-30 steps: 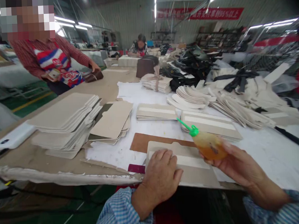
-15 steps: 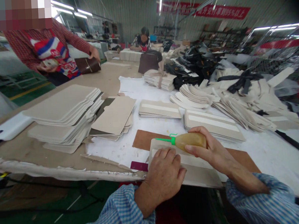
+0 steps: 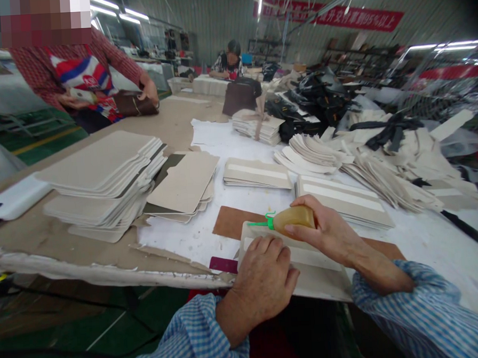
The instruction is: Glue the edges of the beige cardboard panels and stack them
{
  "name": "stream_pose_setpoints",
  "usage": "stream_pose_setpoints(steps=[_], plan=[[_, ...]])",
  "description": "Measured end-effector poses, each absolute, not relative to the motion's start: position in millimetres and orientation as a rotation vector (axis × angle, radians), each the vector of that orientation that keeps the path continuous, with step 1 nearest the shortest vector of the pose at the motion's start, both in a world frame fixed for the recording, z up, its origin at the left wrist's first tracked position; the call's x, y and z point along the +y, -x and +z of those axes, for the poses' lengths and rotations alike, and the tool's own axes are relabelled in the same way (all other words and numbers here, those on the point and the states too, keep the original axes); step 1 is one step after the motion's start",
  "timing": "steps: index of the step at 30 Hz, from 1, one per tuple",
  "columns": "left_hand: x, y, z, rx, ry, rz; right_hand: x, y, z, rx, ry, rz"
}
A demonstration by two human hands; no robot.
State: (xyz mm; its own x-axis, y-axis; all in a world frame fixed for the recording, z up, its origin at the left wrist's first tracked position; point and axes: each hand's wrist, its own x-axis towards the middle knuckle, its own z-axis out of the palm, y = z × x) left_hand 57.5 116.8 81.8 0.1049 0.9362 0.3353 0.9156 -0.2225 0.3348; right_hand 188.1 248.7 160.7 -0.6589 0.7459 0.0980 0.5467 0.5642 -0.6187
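Note:
My right hand (image 3: 319, 231) is wrapped around a squeeze glue bottle (image 3: 291, 219) of yellowish glue, tilted on its side. Its thin green nozzle (image 3: 259, 224) points left, over the far edge of a beige panel (image 3: 322, 281) that bears a pale strip. Whether the tip touches the panel I cannot tell. My left hand (image 3: 264, 276) lies on the panel's left part, fingers stretched forward and the thumb out to the right. A brown board (image 3: 231, 222) lies under the panel. From the panel's left side sticks out a purple flat piece (image 3: 223, 265).
Stacks of beige panels stand at left (image 3: 97, 159) and centre-left (image 3: 185, 182). Strip-marked panel stacks (image 3: 342, 200) lie beyond my right hand. Beige and black pieces heap up at right. Across the table, a person in a checked sleeve (image 3: 124, 62) holds a brown item (image 3: 137, 103).
My right hand and the glue bottle have shifted left, the nozzle tip staying near the panel's far left corner. My left hand stays on the panel. The person opposite has moved their hands slightly.

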Motion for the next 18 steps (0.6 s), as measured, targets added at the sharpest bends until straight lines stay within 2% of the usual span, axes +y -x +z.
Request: stream_pose_setpoints(steps=[7,18], plan=[[116.7,-57.3,82.5,1.929,-2.285,0.741,252.8,-178.4,172.5,-2.605,0.976,0.617],[117.1,-57.0,83.4,1.93,-2.293,0.707,259.7,-165.7,195.3,-2.878,0.604,0.234]])
